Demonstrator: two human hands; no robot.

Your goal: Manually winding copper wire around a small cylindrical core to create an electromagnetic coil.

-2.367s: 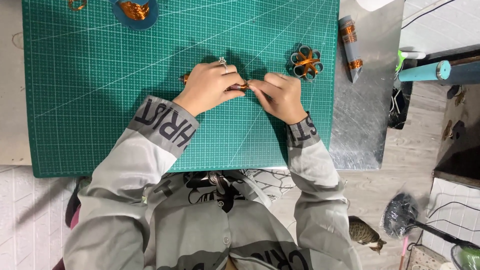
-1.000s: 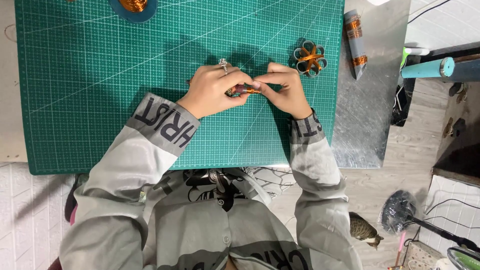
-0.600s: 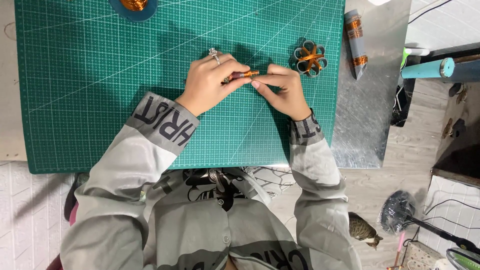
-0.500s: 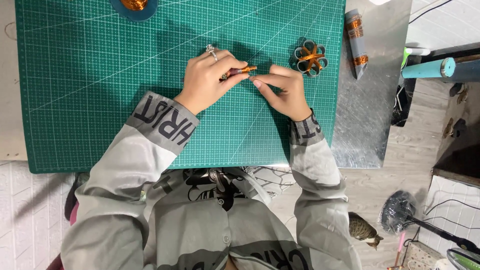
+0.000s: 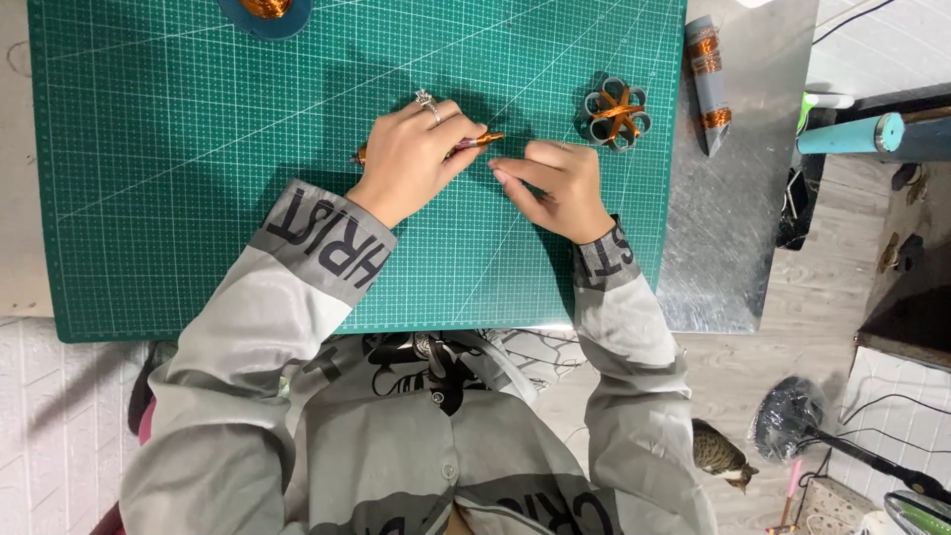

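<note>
Here, a person in a grey printed jacket leans over a green cutting mat [image 5: 198, 198] that covers most of a work table [image 5: 753, 228]. Nearest the camera, a striped cat [image 5: 721, 456] sits on the floor by the person's right elbow, close to a black fan [image 5: 788, 428].

On the mat, the left hand [image 5: 411, 159], a ring on one finger, is closed around a thin copper-coloured stick [image 5: 482, 141], gripped low and flat like a pen, probably so its tip stays steady just above the grid. The right hand [image 5: 555, 183] holds nothing that shows; its fingers are loosely curled, with the fingertips resting on the mat just beside the stick's tip, apparently to brace it.

Farther out, a small flower [image 5: 616, 111] made of grey loops tied with copper wire lies near the mat's right edge. Beyond that edge, on bare metal, rests a grey tube [image 5: 707, 79] wrapped with copper bands. At the far rim, a copper wire spool [image 5: 264, 10] is partly cut off by the frame.
</note>
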